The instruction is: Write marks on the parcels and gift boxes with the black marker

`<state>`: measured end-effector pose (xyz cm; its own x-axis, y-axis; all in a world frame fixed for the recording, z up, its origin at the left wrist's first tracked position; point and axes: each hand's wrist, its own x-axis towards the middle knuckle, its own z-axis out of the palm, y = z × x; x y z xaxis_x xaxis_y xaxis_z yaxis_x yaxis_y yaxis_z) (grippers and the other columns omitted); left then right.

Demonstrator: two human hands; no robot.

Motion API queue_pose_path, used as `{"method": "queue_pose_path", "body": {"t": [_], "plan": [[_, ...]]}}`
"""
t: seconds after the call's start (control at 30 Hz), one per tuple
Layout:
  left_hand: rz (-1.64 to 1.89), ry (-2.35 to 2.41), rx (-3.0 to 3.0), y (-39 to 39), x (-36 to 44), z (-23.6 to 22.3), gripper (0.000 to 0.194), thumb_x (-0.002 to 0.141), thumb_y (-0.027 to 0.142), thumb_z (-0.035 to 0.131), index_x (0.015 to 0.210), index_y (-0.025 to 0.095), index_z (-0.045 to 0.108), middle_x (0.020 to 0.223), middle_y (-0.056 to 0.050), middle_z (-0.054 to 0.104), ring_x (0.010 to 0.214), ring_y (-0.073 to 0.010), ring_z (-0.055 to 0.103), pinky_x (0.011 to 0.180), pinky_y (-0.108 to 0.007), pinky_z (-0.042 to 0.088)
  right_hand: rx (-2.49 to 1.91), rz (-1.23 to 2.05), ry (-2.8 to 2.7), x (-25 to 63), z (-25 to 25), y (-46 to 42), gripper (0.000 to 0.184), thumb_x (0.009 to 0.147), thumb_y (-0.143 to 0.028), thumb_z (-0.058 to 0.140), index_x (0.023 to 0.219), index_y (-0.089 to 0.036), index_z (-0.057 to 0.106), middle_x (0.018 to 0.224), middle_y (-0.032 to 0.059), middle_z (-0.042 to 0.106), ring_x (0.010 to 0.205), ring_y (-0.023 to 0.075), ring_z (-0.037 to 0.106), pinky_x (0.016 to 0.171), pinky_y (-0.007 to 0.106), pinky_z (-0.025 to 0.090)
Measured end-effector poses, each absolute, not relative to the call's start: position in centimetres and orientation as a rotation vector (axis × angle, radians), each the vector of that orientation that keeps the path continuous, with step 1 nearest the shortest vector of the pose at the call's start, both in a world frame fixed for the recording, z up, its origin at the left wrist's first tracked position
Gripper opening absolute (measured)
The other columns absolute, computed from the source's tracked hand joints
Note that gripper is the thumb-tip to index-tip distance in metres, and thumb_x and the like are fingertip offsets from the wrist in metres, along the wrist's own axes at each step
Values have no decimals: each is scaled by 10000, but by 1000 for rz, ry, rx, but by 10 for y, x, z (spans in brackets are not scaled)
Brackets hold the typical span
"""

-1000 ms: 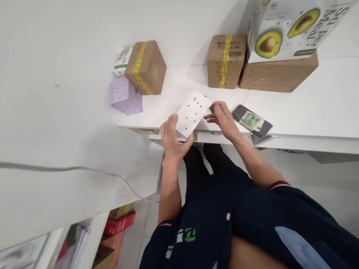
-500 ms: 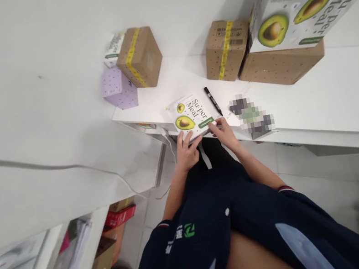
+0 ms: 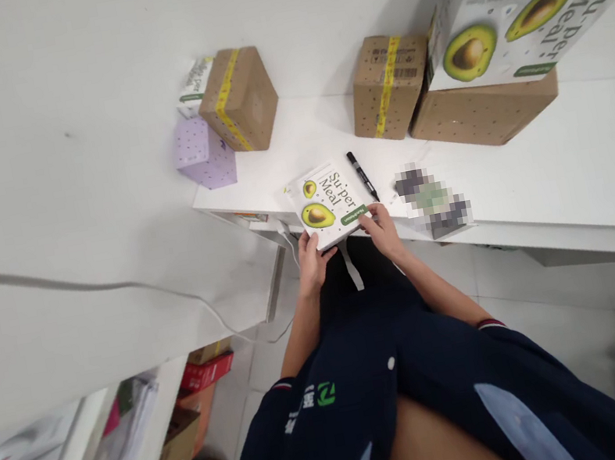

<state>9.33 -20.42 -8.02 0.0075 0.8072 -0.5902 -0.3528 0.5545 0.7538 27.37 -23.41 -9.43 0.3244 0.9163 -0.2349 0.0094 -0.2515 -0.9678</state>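
A white box (image 3: 330, 192) printed with avocados and "Su-per Meal" lies at the front edge of the white desk (image 3: 489, 182). My left hand (image 3: 312, 262) grips its near left corner, thumb on top and fingers underneath. At the near right corner, my right hand (image 3: 380, 231) closes on the box with the thumb over the green label. A black marker (image 3: 362, 176) rests on the desk just right of the box. Farther right lies a blurred-out item (image 3: 432, 196).
Taped cartons (image 3: 246, 102) (image 3: 390, 86) stand along the wall. A purple box (image 3: 204, 153) is at the left end. A large avocado-printed box (image 3: 530, 8) sits on a brown carton (image 3: 486, 111) at the right. A grey cable (image 3: 175, 287) runs along the left.
My left hand has shifted from resting its fingers over the box's near edge to gripping the corner, thumb on top. The box has tilted or turned slightly. My right hand stays on its corner.
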Motion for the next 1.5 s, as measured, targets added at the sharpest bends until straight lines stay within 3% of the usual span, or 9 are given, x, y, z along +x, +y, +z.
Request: {"method": "queue_pose_path", "body": {"t": [0.1, 0.23, 0.43, 0.73, 0.9, 1.03, 1.13, 1.3, 1.5], "plan": [[974, 1270, 473, -205, 99, -77, 483, 751, 377, 802, 1161, 244, 582, 1162, -73, 704, 1014, -230, 699, 784, -345, 611, -1597, 1062, -790, 272, -92, -237, 370, 835, -554, 581, 1021, -237, 531, 1136, 67, 591, 993, 203, 573, 838, 349, 523], [1093, 1368, 674, -207, 101, -65, 691, 726, 421, 824, 1333, 291, 520, 1231, -75, 655, 1033, -238, 692, 765, -336, 610, -1537, 1234, -727, 274, -82, -237, 389, 840, -564, 592, 1037, -230, 562, 1100, 55, 665, 912, 193, 633, 845, 375, 538], [1183, 1606, 1518, -205, 88, -26, 610, 847, 516, 726, 1362, 234, 557, 1333, -132, 596, 1270, -278, 597, 1082, -466, 524, -1434, 1448, -665, 257, -72, -230, 437, 830, -541, 642, 1134, -229, 604, 1114, 53, 702, 725, 149, 680, 725, 340, 585], [849, 1724, 2079, -209, 105, -13, 783, 846, 664, 679, 1473, 220, 531, 1391, -188, 515, 1304, -351, 556, 1019, -505, 546, -1476, 1418, -776, 246, -74, -235, 604, 889, -611, 609, 1373, -250, 627, 1397, 130, 587, 716, 155, 689, 598, 336, 629], [742, 1606, 2169, -208, 111, -11, 809, 871, 703, 616, 1486, 184, 539, 1412, -225, 511, 1369, -389, 497, 1068, -564, 501, -1489, 1404, -876, 265, -54, -239, 570, 960, -655, 495, 1290, -234, 692, 1301, 135, 649, 636, 155, 671, 584, 365, 623], [899, 1450, 2041, -204, 105, -20, 788, 957, 690, 479, 1529, 150, 458, 1470, -236, 510, 1420, -347, 476, 1161, -559, 428, -1457, 1242, -934, 270, -38, -241, 656, 952, -714, 483, 1399, -254, 623, 1316, 138, 646, 840, 226, 701, 749, 436, 645], [1102, 1436, 1688, -202, 103, -32, 740, 994, 704, 377, 1469, 151, 504, 1449, -212, 572, 1393, -294, 533, 1181, -498, 429, -1428, 1108, -1052, 266, -28, -242, 721, 939, -689, 551, 1530, -281, 486, 1417, 153, 582, 1047, 279, 668, 922, 500, 605], [1226, 1271, 1123, -195, 107, -54, 774, 979, 781, 264, 1321, 189, 624, 1298, -139, 698, 1315, -259, 613, 1141, -437, 483, -1440, 1098, -1233, 253, -20, -236, 770, 918, -595, 622, 1595, -328, 369, 1472, 154, 501, 1040, 298, 652, 928, 540, 590], [1052, 1348, 536, -183, 104, -82, 298, 978, 396, 522, 1162, 215, 671, 1134, -72, 753, 1157, -216, 688, 986, -370, 571, -1458, 1087, -1232, 250, -25, -233, 728, 935, -499, 596, 1595, -309, 356, 1469, 149, 503, 1069, 294, 630, 1008, 560, 548]]}}
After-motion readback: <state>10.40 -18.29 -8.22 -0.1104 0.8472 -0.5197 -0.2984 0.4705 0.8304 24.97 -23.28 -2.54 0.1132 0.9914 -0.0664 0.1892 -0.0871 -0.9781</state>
